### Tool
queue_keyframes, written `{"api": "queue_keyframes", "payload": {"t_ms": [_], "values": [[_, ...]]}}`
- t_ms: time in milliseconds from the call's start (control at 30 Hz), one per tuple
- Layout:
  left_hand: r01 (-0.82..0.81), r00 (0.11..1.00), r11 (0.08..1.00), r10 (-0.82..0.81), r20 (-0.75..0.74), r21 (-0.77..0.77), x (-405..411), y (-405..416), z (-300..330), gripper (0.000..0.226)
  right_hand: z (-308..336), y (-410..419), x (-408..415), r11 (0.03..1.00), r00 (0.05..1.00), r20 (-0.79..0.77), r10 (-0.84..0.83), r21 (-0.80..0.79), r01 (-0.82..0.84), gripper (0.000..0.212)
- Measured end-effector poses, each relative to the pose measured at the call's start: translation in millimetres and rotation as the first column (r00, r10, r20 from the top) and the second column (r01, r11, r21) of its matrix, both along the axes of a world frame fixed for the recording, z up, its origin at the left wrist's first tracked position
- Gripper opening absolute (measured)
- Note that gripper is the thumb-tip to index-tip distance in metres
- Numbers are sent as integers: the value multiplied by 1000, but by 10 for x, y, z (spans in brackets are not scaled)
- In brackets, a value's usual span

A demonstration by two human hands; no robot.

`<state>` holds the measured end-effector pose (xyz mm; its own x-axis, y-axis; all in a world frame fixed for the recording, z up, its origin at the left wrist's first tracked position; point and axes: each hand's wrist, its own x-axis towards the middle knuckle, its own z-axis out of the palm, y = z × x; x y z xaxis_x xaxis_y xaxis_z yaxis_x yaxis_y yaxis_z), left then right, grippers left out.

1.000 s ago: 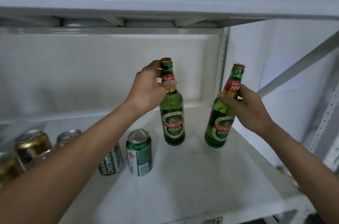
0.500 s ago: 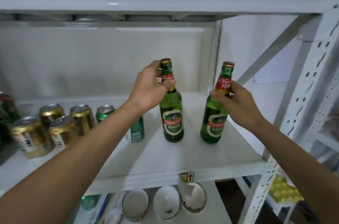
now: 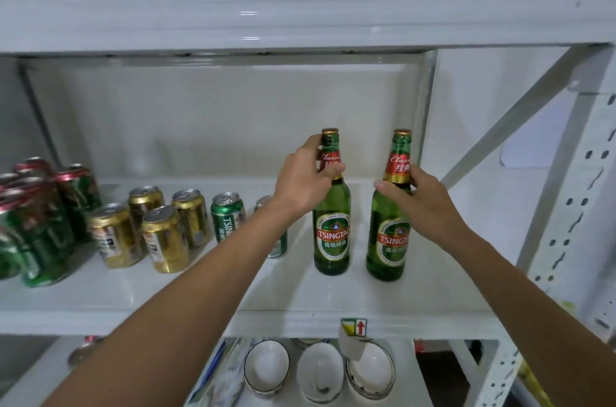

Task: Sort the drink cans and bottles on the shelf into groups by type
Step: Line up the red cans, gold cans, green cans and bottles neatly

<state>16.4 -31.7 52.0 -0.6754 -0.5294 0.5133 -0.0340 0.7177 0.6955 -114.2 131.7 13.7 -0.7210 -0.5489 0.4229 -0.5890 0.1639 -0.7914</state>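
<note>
Left hand [image 3: 305, 181] grips the neck of the left bottle [image 3: 331, 230], fingers curled round it; right hand [image 3: 421, 198] grips the neck of the right bottle [image 3: 390, 240] likewise. Both stand at the 3 o'clock end of the shelf [image 3: 200, 293], near one another. Advised: set bases flat before letting go, clear of the green cans [image 3: 228, 216] at 9 o'clock. Long axes vertical, caps at 12 o'clock.

Two bare forearms, no sleeves; left hand [image 3: 305, 178], right hand [image 3: 425, 198] ungloved.
</note>
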Motion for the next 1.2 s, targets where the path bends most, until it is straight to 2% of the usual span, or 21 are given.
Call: {"api": "queue_keyframes", "payload": {"t_ms": [100, 200, 233, 300, 333, 400, 433, 500, 567, 667, 767, 833, 900, 1000, 1200], "values": [[-55, 998, 997, 56, 24, -46, -19, 19, -51, 47, -30, -12, 28, 999, 1000, 2, -21, 26, 21, 36], [-4, 1000, 1000, 4, 16, 27, 56, -15, -96, 58, -14, -9, 69, 996, 999, 54, -8, 85, 3, 48], [5, 1000, 999, -6, 22, 37, 107, -27, -114, 63, -6, -5, 105, 998, 998, 52, -31, 60, 28, 52], [-66, 997, 996, 69, 43, -55, 274, -68, -137, 71, 8, 6, 231, 973, 977, -73, -201, -133, 190, 57], [-143, 989, 980, 148, 28, -139, 391, -105, -141, 68, 20, 10, 327, 927, 934, -184, -306, -284, 247, 49], [-297, 954, 915, 295, -49, -272, 728, -210, -137, 56, 44, -36, 575, 837, 801, -415, -431, -516, 183, 26], [-355, 934, 882, 346, -84, -311, 942, -278, -136, 52, 49, -107, 721, 842, 753, -515, -411, -530, 97, 19], [-456, 886, 805, 451, -107, -380, 1441, -426, -176, 48, 24, -342, 1056, 910, 673, -699, -240, -404, -95, 13], [-537, 821, 717, 566, -78, -445, 2020, -584, -267, 49, -58, -674, 1436, 953, 631, -776, 5, -188, -239, 19], [-594, 681, 630, 725, 104, -500, 2913, -756, -420, 58, -198, -1192, 2091, 932, 668, -657, 350, 174, -317, 47], [-617, 461, 549, 833, 307, -564, 3743, -833, -506, 73, -287, -1671, 2732, 851, 588, -615, 525, 385, -357, 68], [-638, 376, 512, 859, 348, -575, 4223, -858, -532, 77, -316, -1928, 3103, 818, 539, -616, 575, 445, -364, 79], [-653, 333, 485, 874, 355, -582, 4616, -871, -547, 80, -338, -2142, 3395, 805, 513, -621, 593, 464, -369, 86], [-679, 311, 465, 883, 352, -568, 5044, -906, -574, 81, -353, -2397, 3733, 791, 489, -622, 611, 476, -384, 89], [-724, 307, 430, 901, 305, -540, 5509, -1166, -647, 81, -336, -2740, 4207, 804, 505, -629, 591, 409, -432, 86]]}}
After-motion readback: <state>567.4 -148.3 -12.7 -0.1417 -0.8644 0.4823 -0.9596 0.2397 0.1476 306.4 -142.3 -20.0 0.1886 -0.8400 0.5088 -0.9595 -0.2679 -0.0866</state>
